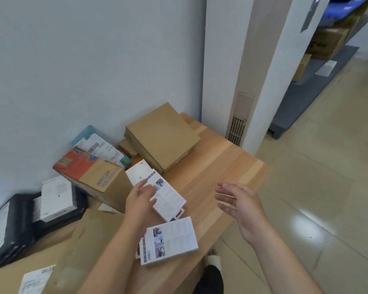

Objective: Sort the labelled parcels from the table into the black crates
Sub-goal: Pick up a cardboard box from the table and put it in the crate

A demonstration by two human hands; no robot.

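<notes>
Head view: the wooden table (221, 164) runs from lower centre toward the upper right of the frame, and many parcels remain on it, so the sorting is judged to be at an early or middle stage; no black crate can be identified with certainty, and how many parcels are already sorted cannot be told. The left hand (139, 201), at frame centre, lies on the near end of a white printed box (168, 196), fingers bent over its edge and thumb under it; this reads as a grasp at its beginning, though motion blur leaves the contact uncertain. The right hand (240, 205), right of centre, hovers above the table edge with fingers straight and spread, holding nothing. The white printed box is flat and rectangular, with small photographs and fine text on its upper face, and it lies diagonally, overlapping another item beneath it. A second white printed box (170, 240) of similar design lies just below it, near the table's front edge. Left of centre stands a brown carton with an orange panel (87, 172); behind it a blue-edged parcel with a barcode label (100, 148) leans at the wall. A stack of flat brown cartons (162, 136) occupies the upper centre. At lower left lie dark flat packages (13, 234) carrying white labels, with a white box (55, 198) on top, and a large labelled brown carton (57, 262) fills the bottom left.
</notes>
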